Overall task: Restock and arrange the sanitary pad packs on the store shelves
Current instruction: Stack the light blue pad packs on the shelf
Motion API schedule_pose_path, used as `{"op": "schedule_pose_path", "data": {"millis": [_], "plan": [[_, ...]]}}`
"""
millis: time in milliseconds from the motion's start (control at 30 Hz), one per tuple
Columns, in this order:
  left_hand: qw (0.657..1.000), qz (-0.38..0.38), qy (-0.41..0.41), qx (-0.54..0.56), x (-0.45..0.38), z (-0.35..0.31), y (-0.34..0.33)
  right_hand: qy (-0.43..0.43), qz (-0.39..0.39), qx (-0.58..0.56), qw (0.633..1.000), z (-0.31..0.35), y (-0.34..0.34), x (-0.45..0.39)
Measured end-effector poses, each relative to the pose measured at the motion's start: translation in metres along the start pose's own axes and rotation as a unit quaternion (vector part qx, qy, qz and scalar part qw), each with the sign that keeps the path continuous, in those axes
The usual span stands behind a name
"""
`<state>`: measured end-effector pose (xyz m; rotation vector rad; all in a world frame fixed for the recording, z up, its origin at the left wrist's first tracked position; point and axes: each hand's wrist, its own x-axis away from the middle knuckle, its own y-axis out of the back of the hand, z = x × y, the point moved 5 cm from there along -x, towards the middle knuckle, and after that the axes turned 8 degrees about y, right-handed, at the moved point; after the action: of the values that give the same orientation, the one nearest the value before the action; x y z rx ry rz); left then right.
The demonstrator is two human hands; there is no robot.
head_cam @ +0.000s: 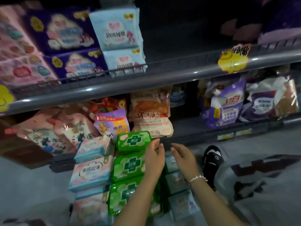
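Note:
A column of green pad packs stands in front of the bottom shelf, with the top green pack tilted upward and another green pack below it. My left hand is at the top pack's right end, fingers loosely bent and fingertips touching its edge. A little to the right, my right hand hovers with relaxed fingers and holds nothing. A stack of pink-and-blue pad packs stands to the left of the green column. Pale blue packs are stacked to its right, partly hidden by my arms.
The upper shelf holds purple packs and light blue packs; its right part is dark. The lower shelf carries detergent pouches and purple bags. A black shoe rests on the floor at the right.

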<state>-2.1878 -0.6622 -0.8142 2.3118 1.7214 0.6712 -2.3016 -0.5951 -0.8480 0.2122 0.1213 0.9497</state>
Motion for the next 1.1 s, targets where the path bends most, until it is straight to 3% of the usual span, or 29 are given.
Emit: {"op": "schedule_pose_path", "data": {"millis": [233, 367, 500, 633, 733, 900, 1000, 1100], "plan": [[0.991, 0.064, 0.119, 0.000, 0.004, 0.077, -0.078, -0.192, -0.011, 0.007, 0.981, -0.121, 0.013, 0.024], [0.971, 0.074, 0.223, 0.035, -0.008, 0.180, -0.134, -0.246, -0.010, 0.065, 0.967, -0.169, 0.013, 0.035], [0.947, 0.112, 0.296, 0.058, 0.011, 0.184, -0.140, -0.284, 0.031, 0.128, 0.950, -0.205, 0.014, 0.041], [0.907, 0.115, 0.396, 0.087, 0.026, 0.185, -0.138, -0.344, 0.043, 0.093, 0.933, -0.225, 0.013, 0.049], [0.894, 0.074, 0.435, 0.084, 0.026, 0.204, -0.134, -0.417, 0.063, 0.067, 0.904, -0.240, 0.008, 0.062], [0.876, 0.082, 0.459, 0.122, 0.023, 0.252, -0.146, -0.405, 0.087, 0.041, 0.909, -0.273, 0.001, 0.066], [0.879, 0.081, 0.462, 0.083, 0.018, 0.313, -0.163, -0.465, 0.062, 0.003, 0.883, -0.275, 0.007, 0.076], [0.874, 0.072, 0.476, 0.064, 0.024, 0.296, -0.157, -0.523, -0.011, -0.047, 0.851, -0.256, 0.015, 0.084]]}}
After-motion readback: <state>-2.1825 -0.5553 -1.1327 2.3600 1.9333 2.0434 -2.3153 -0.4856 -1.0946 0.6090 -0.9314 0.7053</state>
